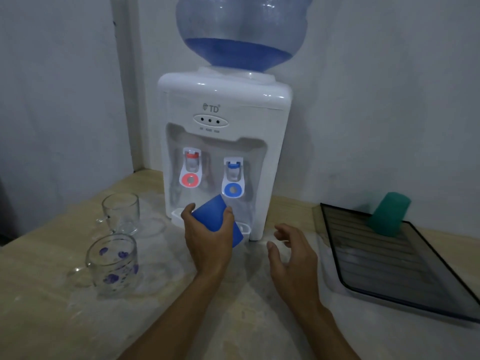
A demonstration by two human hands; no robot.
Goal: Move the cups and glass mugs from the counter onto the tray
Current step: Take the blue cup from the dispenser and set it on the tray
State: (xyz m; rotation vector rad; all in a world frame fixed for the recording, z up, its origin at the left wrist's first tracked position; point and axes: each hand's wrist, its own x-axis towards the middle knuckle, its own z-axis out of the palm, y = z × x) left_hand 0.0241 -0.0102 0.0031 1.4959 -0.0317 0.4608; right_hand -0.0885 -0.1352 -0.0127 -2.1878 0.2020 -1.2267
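Your left hand (pixel 207 237) grips the smooth blue plastic cup (pixel 217 216), tilted, just in front of the white water dispenser (pixel 223 152). Your right hand (pixel 293 253) hovers empty, fingers spread, between the dispenser and the tray (pixel 405 279). Bare counter (pixel 233 307) lies open under both hands. The dark, ribbed rectangular tray sits near the counter's right edge, with an upside-down green cup (pixel 388 214) at its far corner. Two clear glass mugs stand well left: a plain one (pixel 120 213) and, nearer you, one with purple flowers (pixel 113 265).
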